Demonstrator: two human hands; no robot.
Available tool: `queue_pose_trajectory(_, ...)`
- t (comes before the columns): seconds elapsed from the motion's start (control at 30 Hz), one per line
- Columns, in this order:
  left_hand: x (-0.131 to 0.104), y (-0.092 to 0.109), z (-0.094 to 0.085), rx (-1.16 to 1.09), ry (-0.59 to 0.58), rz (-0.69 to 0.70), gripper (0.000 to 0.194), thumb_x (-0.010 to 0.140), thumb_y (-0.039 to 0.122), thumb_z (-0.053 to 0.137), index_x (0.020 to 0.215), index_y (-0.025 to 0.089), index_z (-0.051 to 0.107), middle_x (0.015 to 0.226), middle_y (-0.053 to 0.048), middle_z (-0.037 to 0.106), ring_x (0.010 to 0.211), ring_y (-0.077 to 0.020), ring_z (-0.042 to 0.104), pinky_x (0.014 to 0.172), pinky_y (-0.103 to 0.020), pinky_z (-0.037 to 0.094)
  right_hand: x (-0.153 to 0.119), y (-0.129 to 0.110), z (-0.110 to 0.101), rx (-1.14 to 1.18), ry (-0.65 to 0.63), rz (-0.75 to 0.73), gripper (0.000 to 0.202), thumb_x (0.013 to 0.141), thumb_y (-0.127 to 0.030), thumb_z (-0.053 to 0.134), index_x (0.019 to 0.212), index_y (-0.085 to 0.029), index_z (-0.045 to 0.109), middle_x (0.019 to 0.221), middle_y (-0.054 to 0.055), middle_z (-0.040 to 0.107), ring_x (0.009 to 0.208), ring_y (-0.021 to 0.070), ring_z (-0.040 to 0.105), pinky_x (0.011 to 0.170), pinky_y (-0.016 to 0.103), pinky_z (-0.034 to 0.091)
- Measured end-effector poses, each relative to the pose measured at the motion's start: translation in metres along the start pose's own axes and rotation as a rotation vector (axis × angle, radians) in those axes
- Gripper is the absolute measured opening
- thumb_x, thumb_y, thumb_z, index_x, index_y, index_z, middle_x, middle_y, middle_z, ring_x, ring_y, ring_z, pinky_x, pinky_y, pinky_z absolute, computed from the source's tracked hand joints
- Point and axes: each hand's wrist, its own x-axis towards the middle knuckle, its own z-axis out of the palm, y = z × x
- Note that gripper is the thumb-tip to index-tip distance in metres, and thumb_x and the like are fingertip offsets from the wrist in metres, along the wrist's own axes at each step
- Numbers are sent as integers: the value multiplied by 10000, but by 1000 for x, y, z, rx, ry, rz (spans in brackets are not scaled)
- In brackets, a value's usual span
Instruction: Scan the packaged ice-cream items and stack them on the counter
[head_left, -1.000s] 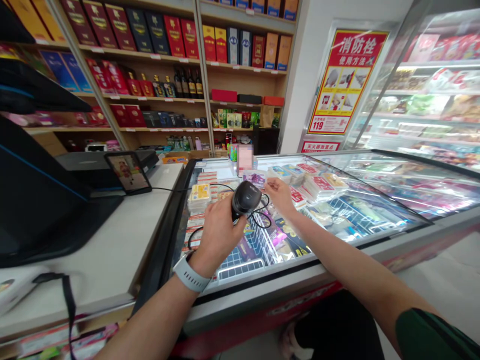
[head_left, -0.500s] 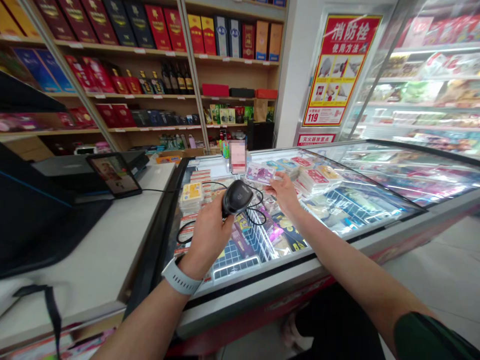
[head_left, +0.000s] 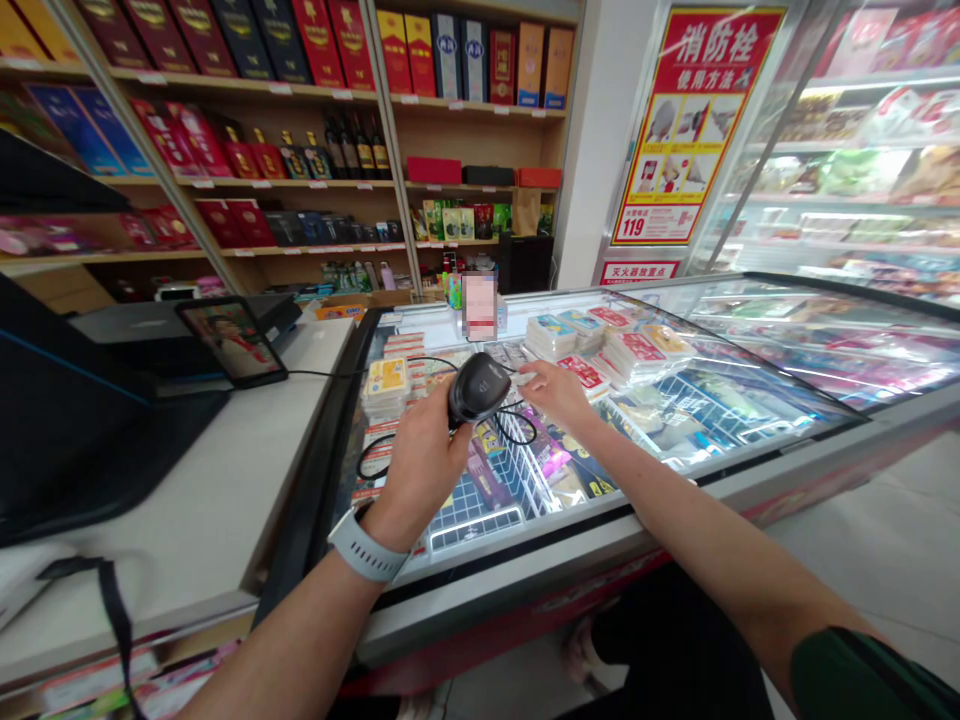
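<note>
My left hand point(head_left: 424, 445), with a pale watch strap on the wrist, is closed round the handle of a black barcode scanner point(head_left: 478, 386). The scanner's head points away over the glass freezer top point(head_left: 727, 440). My right hand point(head_left: 556, 392) pinches a thin flat packet point(head_left: 519, 378) just right of the scanner; only a pale edge of it shows now. Beyond my right hand lie stacks of flat packets point(head_left: 637, 352), and a red packet point(head_left: 583, 373) is close to its knuckles. A yellow-topped stack point(head_left: 386, 380) stands left of the scanner.
A black cable point(head_left: 517, 428) loops on the glass beneath the scanner. On the white counter point(head_left: 300, 440) at left stands a phone-like screen point(head_left: 231, 340). A small stand point(head_left: 480, 305) with a blurred sign is at the far edge. Shelves of boxes and bottles point(head_left: 360, 150) line the back.
My right hand has turned the packet from showing its purple printed face to nearly edge-on, and brought it nearer the scanner. The left hand keeps its grip. The view has shifted slightly.
</note>
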Motion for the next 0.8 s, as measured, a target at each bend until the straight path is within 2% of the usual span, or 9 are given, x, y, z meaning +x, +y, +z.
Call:
queue_pose_trajectory(0.1,0,-1,1,3,0,4,500,802,147,553,1294,149,461,1168,-115,637,1067,-292,600,919,-437,471,0,-1,-2,-216,15,-64,220,807,-350,618,929,-188,704,699,25,693,736,203,664,732,307,474)
queue_pose_trajectory(0.17,0,-1,1,1,3,4,497,806,148,549,1295,151,460,1162,-114,638,1063,-290,602,917,-435,471,2,2,-1,-238,73,-84,214,802,-364,618,860,-177,704,722,47,686,771,219,662,744,321,477)
queue_pose_trajectory(0.23,0,-1,1,4,6,-3,488,813,155,546,1293,148,461,1138,-116,644,1044,-291,607,906,-437,474,5,8,0,-127,120,-38,183,790,-330,617,841,-171,690,713,42,675,750,211,664,745,329,495)
queue_pose_trajectory(0.37,-1,0,1,5,15,-17,471,822,166,545,1286,160,465,1120,-110,648,1045,-295,609,898,-439,475,11,15,3,428,120,162,236,772,-388,616,874,-176,640,610,-18,624,614,176,669,629,308,553)
queue_pose_trajectory(0.47,-1,0,1,4,21,-19,479,821,168,551,1291,163,462,1145,-114,641,1084,-297,597,918,-441,468,12,12,2,731,141,222,319,676,-448,707,824,-179,624,619,-27,618,604,159,670,593,280,577)
queue_pose_trajectory(0.6,-1,-2,3,12,21,-4,482,820,167,551,1293,156,457,1156,-119,637,1094,-294,591,931,-443,462,11,6,-1,849,125,251,374,597,-491,761,719,-174,604,585,-25,604,575,134,643,562,246,568)
queue_pose_trajectory(0.8,-1,-3,4,35,6,5,488,812,159,550,1291,133,457,1148,-132,635,1073,-300,591,921,-453,462,9,2,-7,851,153,240,388,610,-523,747,663,-181,571,614,-23,596,573,118,614,470,195,479)
